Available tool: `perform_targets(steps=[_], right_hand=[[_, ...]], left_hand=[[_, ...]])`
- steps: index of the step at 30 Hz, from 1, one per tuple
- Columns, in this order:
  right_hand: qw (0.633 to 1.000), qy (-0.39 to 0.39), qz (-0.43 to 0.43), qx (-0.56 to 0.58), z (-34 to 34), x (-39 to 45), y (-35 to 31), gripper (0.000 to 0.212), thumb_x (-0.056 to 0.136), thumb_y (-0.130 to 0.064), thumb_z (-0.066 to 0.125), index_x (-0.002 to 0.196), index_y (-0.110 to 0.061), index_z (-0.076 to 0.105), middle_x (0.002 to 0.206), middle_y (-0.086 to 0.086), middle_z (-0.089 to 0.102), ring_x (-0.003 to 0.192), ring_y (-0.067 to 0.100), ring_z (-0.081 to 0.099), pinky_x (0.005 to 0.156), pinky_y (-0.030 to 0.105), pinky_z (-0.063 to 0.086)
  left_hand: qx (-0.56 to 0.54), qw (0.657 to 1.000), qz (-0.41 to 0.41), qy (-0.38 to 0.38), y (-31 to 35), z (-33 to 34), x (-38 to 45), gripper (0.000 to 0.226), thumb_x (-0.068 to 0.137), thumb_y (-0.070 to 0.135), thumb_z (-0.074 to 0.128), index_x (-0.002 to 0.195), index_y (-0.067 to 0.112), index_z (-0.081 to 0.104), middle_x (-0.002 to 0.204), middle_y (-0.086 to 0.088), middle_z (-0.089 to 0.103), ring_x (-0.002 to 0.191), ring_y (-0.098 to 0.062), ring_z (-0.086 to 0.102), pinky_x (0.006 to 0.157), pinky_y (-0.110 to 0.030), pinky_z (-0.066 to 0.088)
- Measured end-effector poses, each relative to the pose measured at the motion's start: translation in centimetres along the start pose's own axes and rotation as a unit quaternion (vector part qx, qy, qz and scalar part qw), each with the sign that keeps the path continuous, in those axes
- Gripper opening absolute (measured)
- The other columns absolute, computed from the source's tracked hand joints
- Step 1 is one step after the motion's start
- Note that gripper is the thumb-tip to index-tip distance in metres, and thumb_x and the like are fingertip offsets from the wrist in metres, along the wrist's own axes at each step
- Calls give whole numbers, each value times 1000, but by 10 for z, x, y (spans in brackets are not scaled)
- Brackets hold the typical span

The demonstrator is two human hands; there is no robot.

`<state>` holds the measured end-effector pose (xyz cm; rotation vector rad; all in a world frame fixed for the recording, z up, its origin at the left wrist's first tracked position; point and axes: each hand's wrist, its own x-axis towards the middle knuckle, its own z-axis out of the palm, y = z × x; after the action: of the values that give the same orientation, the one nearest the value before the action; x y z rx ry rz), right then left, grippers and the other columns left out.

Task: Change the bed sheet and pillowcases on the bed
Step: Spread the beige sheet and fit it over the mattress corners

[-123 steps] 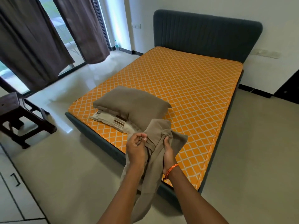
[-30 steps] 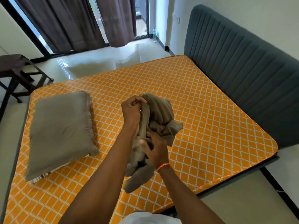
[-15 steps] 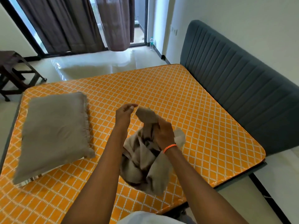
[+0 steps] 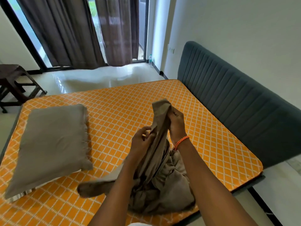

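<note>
- Two hands work the taupe sheet (image 4: 162, 181): right hand (image 4: 176, 123) now grips a lifted corner; left hand (image 4: 140, 141) has re-pinched its edge.
- Bundle sags onto the bare mattress (image 4: 123, 108), so spreading can begin.

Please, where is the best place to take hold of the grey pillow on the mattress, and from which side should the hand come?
Probably at its near short end. The grey pillow lies flat on the orange mattress, apart from the crumpled cloth both hands hold. Its near left corner overhangs another item beneath, so fingers can slip under from the person's side. The left hand is nearer, but must release the cloth first.
</note>
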<state>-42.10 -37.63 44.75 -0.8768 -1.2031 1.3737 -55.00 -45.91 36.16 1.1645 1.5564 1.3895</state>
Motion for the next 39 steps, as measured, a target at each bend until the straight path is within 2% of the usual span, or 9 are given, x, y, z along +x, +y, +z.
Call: perform_targets(steps=[4, 7, 11, 14, 18, 23, 30, 34, 39], right_hand=[[998, 6, 21, 52, -22, -2, -11, 24, 97, -27, 57, 97, -18, 80, 95, 13, 76, 86, 33, 70, 76, 45, 59], [996, 21, 27, 86, -33, -3, -15, 30, 99, -27, 55, 113, -7, 73, 105, 19, 73, 93, 35, 69, 79, 44, 60], [993, 49, 29, 103, -45, -3, -21, 34, 102, -31, 56, 116, -5, 72, 106, 16, 73, 94, 30, 70, 78, 41, 59], [992, 108, 8, -57, -59, 9, -14, 35, 106, -30, 56, 134, -12, 65, 118, 6, 72, 108, 22, 66, 95, 43, 54], [920, 90, 96, -368, -75, 4, 23, 97, 96, -37, 68, 164, -29, -1, 151, 18, 51, 135, 36, 52, 108, 49, 48], [939, 72, -20, -337, -46, -76, 51, 20, 98, -30, 65, 118, -34, 65, 114, -10, 70, 108, 14, 68, 91, 37, 56], [949, 87, 1, -302, -7, -131, 68, 73, 90, -52, 75, 146, -23, 38, 131, -19, 52, 118, -11, 51, 100, 14, 45], [928, 197, 43, -315, -15, -121, 78, 38, 96, -50, 64, 101, -12, 63, 84, -1, 67, 71, 15, 64, 70, 46, 58], [945, 172, 87, -263, -71, -136, 87, 51, 93, -58, 67, 73, -12, 63, 57, 6, 57, 50, 14, 52, 51, 41, 45]], left_hand=[[94, 996, 2, -13, -26, 8, 5, 43, 93, 6, 70, 107, 46, 69, 99, 1, 64, 74, -11, 67, 66, -25, 52], [175, 984, -33, -13, -44, 19, -1, 39, 92, 10, 68, 118, 38, 71, 115, 9, 62, 102, -16, 68, 81, -30, 52], [262, 962, -61, 42, -44, 28, -15, 28, 100, 23, 54, 115, 27, 78, 107, 3, 71, 99, -24, 67, 77, -37, 51], [181, 976, -90, 84, -26, 27, -20, 32, 99, 37, 50, 80, 27, 73, 76, 3, 70, 75, -27, 67, 59, -35, 40], [123, 983, -83, 111, 5, 23, -6, 47, 94, 57, 51, 56, 30, 58, 56, -5, 49, 62, -32, 56, 59, -35, 31], [-78, 986, -127, 81, 39, 16, 19, 38, 100, 37, 63, 67, 18, 68, 65, -5, 59, 59, -20, 55, 58, -35, 42], [-224, 955, -181, -75, 68, 23, 27, 44, 109, 30, 55, 113, -11, 70, 104, -26, 74, 81, -42, 75, 66, -42, 63], [-258, 947, -176, -79, 71, 39, 29, 42, 110, 29, 53, 116, -8, 70, 104, -23, 76, 93, -43, 75, 77, -46, 65], [-298, 944, -139, -22, 80, 42, 49, 35, 109, 30, 54, 112, -1, 71, 106, -22, 77, 97, -40, 76, 81, -46, 64]])
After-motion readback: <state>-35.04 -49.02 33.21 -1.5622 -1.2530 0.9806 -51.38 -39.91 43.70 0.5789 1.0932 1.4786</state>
